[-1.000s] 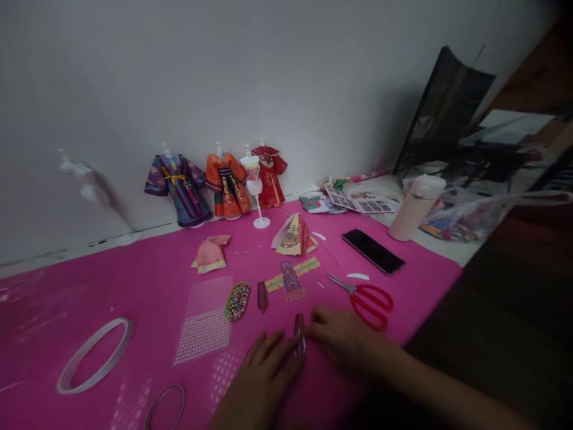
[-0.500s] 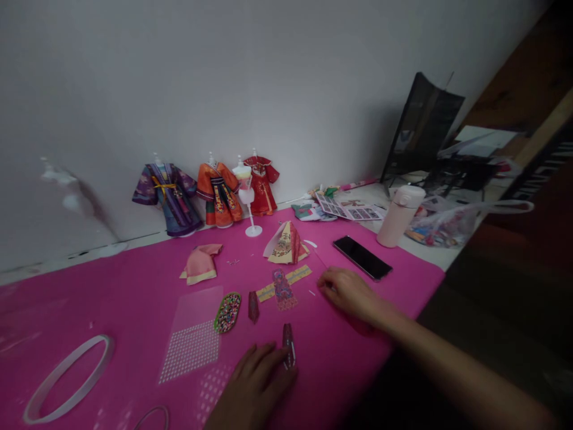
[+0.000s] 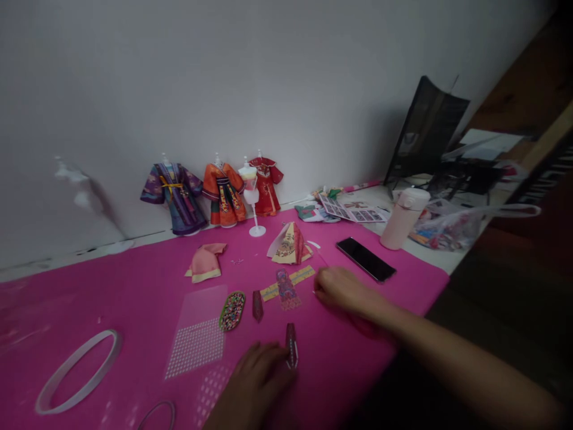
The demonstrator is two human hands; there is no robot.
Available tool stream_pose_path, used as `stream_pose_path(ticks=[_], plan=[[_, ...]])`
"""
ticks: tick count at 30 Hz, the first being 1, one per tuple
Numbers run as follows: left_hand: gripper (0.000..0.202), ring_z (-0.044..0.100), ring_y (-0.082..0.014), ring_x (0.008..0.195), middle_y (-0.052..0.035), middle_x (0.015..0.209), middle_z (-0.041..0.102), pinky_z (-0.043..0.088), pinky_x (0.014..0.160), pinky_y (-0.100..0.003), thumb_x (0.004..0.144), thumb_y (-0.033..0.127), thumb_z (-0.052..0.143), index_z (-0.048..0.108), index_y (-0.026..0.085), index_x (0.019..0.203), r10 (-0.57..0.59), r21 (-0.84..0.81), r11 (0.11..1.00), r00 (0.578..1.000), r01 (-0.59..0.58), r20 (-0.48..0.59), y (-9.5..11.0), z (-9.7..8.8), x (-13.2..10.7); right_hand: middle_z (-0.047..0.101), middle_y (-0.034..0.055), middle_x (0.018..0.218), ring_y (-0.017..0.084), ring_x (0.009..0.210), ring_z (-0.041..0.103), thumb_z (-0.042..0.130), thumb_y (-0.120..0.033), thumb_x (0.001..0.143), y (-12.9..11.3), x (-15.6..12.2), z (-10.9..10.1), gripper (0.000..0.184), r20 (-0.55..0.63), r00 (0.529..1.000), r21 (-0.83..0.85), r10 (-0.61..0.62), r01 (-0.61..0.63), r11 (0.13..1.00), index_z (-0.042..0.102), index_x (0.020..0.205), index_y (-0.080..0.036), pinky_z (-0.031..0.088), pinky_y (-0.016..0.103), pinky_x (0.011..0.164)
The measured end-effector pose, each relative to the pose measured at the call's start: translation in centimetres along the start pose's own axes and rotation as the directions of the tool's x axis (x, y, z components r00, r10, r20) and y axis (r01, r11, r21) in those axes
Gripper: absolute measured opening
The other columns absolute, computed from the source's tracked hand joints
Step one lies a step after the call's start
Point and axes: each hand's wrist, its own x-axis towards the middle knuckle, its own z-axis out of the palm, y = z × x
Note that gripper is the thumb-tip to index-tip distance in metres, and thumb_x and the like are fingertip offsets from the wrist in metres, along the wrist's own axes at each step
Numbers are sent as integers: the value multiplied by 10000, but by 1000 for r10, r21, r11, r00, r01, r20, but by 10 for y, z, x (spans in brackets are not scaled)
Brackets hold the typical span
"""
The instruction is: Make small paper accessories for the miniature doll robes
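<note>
My left hand (image 3: pixel 253 382) lies palm down on the pink mat (image 3: pixel 147 334), fingers loosely stretched and slightly apart. Its fingertips touch or nearly touch the lower left edge of a dark red patterned fabric piece (image 3: pixel 291 343) with white edging. Further right, my right hand (image 3: pixel 342 291) is closed, its curled fingertips against the mat over a tiny white strip (image 3: pixel 314 292); what they hold is hidden. Just left of it lie a patterned panel (image 3: pixel 286 289) and a yellow band (image 3: pixel 302 275). A second dark red piece (image 3: pixel 257 306) lies nearby.
A bead-filled tray (image 3: pixel 232 311), a dotted sticker sheet (image 3: pixel 197 346), a pink doll garment (image 3: pixel 206 263), a folded skirt (image 3: pixel 290 243) and a white ring (image 3: pixel 80 373) lie around. Dressed mannequins (image 3: pixel 181 197) line the wall. A phone (image 3: pixel 366 259) and a bottle (image 3: pixel 404 218) stand right.
My right hand has shifted slightly left and down onto the tiny white strip beside it. My left hand stays nearly in place, with more of the dark red piece showing. The view has shifted a little.
</note>
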Motion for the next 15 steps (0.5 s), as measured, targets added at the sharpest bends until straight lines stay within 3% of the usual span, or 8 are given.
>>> stream_pose_path(ticks=[7,15], plan=[[523,588,-283,1137,-105,1229,654,483,1010,-454,734,256,720,585,228,1238,-68,-96,993,998,68,11,2,2,-2,609,104,1242,243,1022,638,616,-327,956,-4,9,1,327,-5,1000,-47,8,-8,999,589,1240,-167,547,445,847],[578,581,-290,1137,-99,1250,635,487,999,-456,673,145,689,573,231,1233,-143,-173,973,987,154,74,9,-8,2,604,113,1250,246,1030,635,624,-325,952,-8,25,8,338,-16,1000,-14,0,0,1000,588,1244,-159,545,442,851]])
